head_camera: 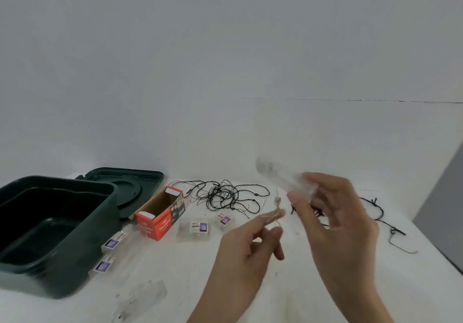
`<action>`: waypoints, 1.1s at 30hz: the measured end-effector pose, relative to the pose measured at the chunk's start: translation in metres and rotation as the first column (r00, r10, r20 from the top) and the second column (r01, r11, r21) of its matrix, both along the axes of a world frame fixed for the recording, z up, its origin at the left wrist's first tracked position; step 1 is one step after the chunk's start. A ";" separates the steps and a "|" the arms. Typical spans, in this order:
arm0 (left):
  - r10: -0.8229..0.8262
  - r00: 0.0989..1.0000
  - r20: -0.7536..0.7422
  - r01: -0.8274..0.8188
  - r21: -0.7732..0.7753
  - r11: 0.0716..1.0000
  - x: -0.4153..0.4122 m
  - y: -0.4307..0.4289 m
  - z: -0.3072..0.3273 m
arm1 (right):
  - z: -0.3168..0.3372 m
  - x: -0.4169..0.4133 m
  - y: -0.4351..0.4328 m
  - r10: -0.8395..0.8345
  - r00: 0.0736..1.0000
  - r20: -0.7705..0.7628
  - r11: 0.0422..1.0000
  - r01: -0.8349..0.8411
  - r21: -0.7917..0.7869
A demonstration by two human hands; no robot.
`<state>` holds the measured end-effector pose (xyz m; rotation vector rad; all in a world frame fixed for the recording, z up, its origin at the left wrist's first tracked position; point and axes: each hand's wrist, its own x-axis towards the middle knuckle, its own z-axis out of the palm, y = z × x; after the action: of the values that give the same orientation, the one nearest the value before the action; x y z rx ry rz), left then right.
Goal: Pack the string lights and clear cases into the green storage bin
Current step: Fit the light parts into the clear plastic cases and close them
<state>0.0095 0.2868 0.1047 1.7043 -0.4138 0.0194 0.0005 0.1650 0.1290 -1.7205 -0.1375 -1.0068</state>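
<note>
1. Crumpled transparent plastic sheet [142, 297]: flat on the white tabletop [190, 285], nearest the viewer, just right of the front corner of the dark green plastic storage bin [50, 222].
2. Left hand [240, 250]: raised, well right of the bin. Thumb and forefinger pinch a thin pale light strand with a small clear bulb [277, 201].
3. Right hand [338, 222]: farther right of the bin. Thumb and fingers grasp a transparent oblong plastic case [283, 176], blurred and tilted, its free end pointing up and back toward the bin side.
4. Pair of small clear plastic cases with purple labels [114, 241]: on the tabletop just beside the bin's right wall.
5. Second pair of like cases [194, 228]: on the tabletop, farther right of the bin.
6. The bin itself: upright, open, lid off.
7. Orange-red cardboard box [160, 212]: top open, printed "LED Decorative Lights", near the bin's far right corner.
8. Tangle of black string lights [225, 195]: on the tabletop, right of the bin, beyond the box.
9. Second black string of lights [394, 231]: farthest right of the bin, partly hidden by the right hand.
10. Dark green moulded lid [130, 184]: flat behind the bin.
11. Pale grey wall [225, 72]: beyond all.
</note>
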 end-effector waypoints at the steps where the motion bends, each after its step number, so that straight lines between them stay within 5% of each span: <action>1: 0.039 0.989 0.144 -0.058 0.131 0.990 -0.001 0.002 0.001 | -0.003 0.003 -0.005 -0.103 0.993 0.065 0.965 0.115 -0.235; 4: 0.016 0.825 0.564 -0.322 0.448 0.834 0.002 0.013 0.004 | -0.006 0.010 -0.020 -0.102 0.993 0.059 0.824 0.117 -0.555; 8: 0.007 0.732 0.681 -0.412 0.434 0.802 0.010 0.023 0.011 | 0.008 0.007 -0.037 0.057 0.914 -0.402 0.802 -0.282 -0.526; 11: 0.055 0.859 0.509 -0.244 0.311 0.919 0.015 0.028 0.020 | 0.019 0.004 -0.047 0.461 0.654 -0.599 0.796 -0.604 -0.047; 15: -0.024 0.998 0.055 0.028 -0.070 0.997 0.018 0.025 0.019 | 0.013 0.003 -0.046 0.824 0.438 -0.360 0.565 -0.684 0.461; 18: -0.081 0.987 -0.139 0.037 -0.291 0.956 0.013 0.020 0.012 | 0.004 0.002 -0.031 0.864 0.474 -0.171 0.472 -0.642 0.604; 22: -0.054 0.971 -0.233 -0.042 -0.387 0.921 0.005 0.014 0.008 | 0.000 0.002 -0.011 0.772 0.629 -0.089 0.537 -0.570 0.622; 26: -0.086 0.974 -0.208 0.034 -0.243 0.969 -0.005 0.019 0.007 | 0.009 0.004 -0.002 0.505 0.855 -0.120 0.805 -0.415 0.424; 29: -0.032 0.988 -0.150 0.021 -0.069 0.997 -0.010 0.028 0.011 | 0.013 0.010 0.000 0.206 0.970 -0.126 0.978 -0.201 0.054; 33: 0.037 0.998 -0.042 -0.034 0.065 0.997 -0.015 0.041 0.027 | 0.018 0.017 -0.008 -0.058 0.998 0.033 0.883 0.067 -0.464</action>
<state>-0.0052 0.3275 0.1322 1.7723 -0.3549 -0.0050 0.0178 0.1567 0.1469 -2.1629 -0.3632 -1.0980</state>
